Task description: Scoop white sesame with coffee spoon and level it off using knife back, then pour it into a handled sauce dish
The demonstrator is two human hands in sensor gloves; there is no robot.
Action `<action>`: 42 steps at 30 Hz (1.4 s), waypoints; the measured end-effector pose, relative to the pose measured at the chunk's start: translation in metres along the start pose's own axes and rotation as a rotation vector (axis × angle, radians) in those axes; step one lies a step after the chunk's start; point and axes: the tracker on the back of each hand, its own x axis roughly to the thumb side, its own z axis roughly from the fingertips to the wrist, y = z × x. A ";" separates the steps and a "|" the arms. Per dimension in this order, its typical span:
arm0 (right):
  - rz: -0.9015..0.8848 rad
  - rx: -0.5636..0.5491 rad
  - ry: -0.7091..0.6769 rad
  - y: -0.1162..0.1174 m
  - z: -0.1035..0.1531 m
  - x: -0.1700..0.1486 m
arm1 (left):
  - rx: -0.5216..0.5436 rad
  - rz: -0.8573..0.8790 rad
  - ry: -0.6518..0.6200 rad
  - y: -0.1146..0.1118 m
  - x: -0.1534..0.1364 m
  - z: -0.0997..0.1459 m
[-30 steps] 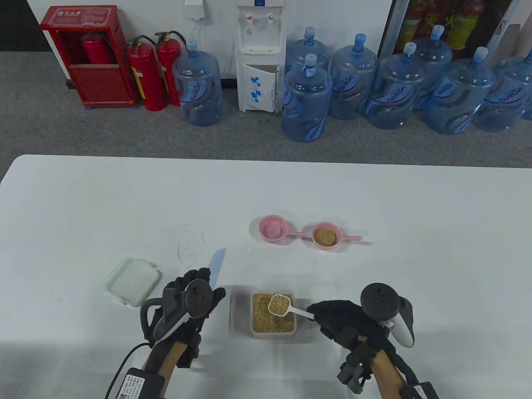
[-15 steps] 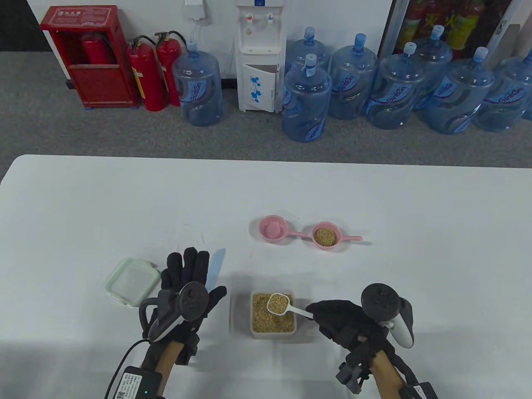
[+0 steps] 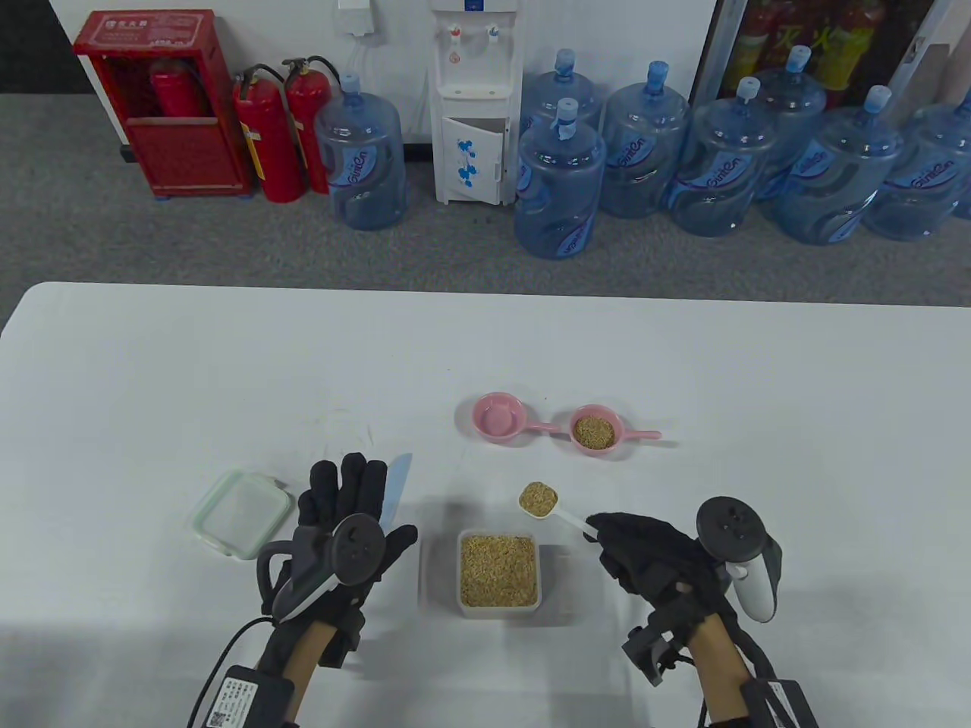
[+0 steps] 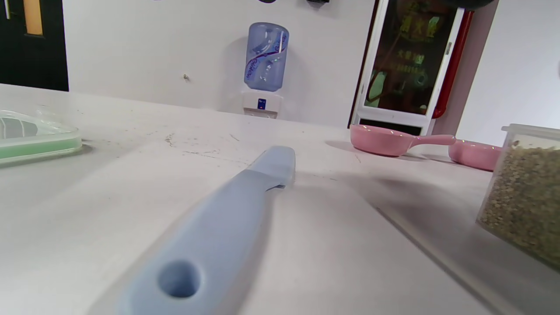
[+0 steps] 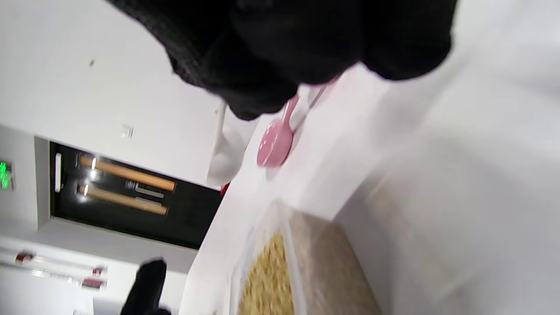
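The white plastic coffee spoon (image 3: 540, 500), heaped with sesame, has been lifted clear of the clear square sesame tub (image 3: 498, 572), pinched by the right hand (image 3: 645, 561). The pale blue knife (image 3: 394, 485) is apparently ungripped under the left hand's (image 3: 345, 523) straight fingers, so levelling seems to have been skipped.

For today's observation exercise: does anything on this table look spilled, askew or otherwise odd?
Little stands out. The spoon held by the right hand is heaped, not yet levelled, while the knife lies on the table under the open left hand. No spilled sesame shows.
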 end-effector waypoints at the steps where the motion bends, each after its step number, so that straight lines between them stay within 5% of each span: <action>1: -0.016 -0.020 0.011 -0.005 -0.003 -0.001 | -0.002 -0.001 -0.002 0.000 0.000 0.000; 13: 0.167 -0.325 0.216 -0.045 -0.050 -0.001 | -0.022 -0.017 -0.004 -0.001 0.001 -0.001; 32: 0.974 -0.525 0.161 0.011 -0.071 0.040 | -0.070 -0.015 -0.011 -0.004 0.003 -0.003; 42: 0.993 -0.557 0.015 0.010 -0.046 0.051 | -0.090 0.002 -0.031 -0.006 0.006 -0.003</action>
